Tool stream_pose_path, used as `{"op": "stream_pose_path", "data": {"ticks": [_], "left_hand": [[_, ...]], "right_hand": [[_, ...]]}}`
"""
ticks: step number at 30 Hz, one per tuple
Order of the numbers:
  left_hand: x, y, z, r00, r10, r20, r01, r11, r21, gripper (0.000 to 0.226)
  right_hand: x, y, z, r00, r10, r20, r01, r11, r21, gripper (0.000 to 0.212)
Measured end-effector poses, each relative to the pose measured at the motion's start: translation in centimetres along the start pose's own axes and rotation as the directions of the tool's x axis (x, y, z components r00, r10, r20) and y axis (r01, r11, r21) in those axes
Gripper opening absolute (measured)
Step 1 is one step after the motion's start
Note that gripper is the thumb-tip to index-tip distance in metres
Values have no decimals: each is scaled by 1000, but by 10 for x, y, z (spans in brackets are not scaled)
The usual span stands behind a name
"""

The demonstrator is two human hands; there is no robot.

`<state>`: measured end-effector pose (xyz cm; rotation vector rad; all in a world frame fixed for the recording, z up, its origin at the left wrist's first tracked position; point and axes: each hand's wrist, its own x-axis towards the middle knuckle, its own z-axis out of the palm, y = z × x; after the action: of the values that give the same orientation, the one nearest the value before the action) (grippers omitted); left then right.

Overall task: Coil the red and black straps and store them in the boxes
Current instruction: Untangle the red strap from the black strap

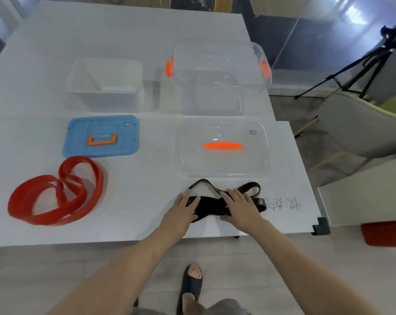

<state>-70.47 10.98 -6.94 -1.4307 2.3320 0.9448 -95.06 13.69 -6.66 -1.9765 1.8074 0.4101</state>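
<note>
A black strap [211, 204] lies bunched near the table's front edge, with loops sticking out behind and to the right. My left hand [183, 209] rests flat on its left part, fingers straight. My right hand [239, 204] lies flat on its right part. A red strap [56, 194] lies in loose loops at the front left, apart from both hands. Two open boxes stand at the back: a white translucent box [106, 84] on the left and a larger clear box [217, 76] with orange latches on the right.
A blue lid [101, 136] with an orange handle lies in front of the white box. A clear lid [223, 147] with an orange handle lies just behind the black strap. The white table [135, 201] ends near my hands. A chair and a tripod [363, 67] stand to the right.
</note>
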Motion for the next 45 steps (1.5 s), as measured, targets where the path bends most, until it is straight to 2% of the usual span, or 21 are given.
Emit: {"op": "stream_pose_path", "data": {"ticks": [3, 8, 13, 23, 31, 36, 42, 45], "left_hand": [[2, 1, -1, 999, -13, -29, 14, 999, 47, 64], [-2, 5, -9, 998, -51, -37, 53, 995, 80, 66], [-9, 9, -11, 993, -81, -86, 93, 986, 136, 69], [-25, 5, -1, 992, -58, -109, 69, 993, 97, 73], [-37, -4, 30, 990, -55, -130, 74, 987, 146, 96], [-37, -3, 41, 986, -88, -142, 108, 984, 142, 114], [-41, -7, 45, 981, -89, -173, 111, 986, 125, 133], [-44, -6, 39, 985, -94, -145, 110, 988, 105, 129]], "right_hand": [[-4, -4, 6, 999, 1, -54, 1, 1000, 21, 88], [-11, -10, 2, 996, -7, -85, 9, 1000, 21, 96], [-14, -23, -1, 992, -11, -123, 17, 999, 45, 90], [-27, -42, 9, 994, 7, -113, 0, 998, 66, 98], [-44, -53, 38, 991, 39, -125, -31, 997, 69, 117], [-48, -58, 39, 967, 31, -253, -9, 996, 87, 106], [-51, -61, 31, 950, 43, -310, 4, 988, 152, 75], [-54, -64, 28, 933, 51, -357, 11, 985, 170, 66]]}}
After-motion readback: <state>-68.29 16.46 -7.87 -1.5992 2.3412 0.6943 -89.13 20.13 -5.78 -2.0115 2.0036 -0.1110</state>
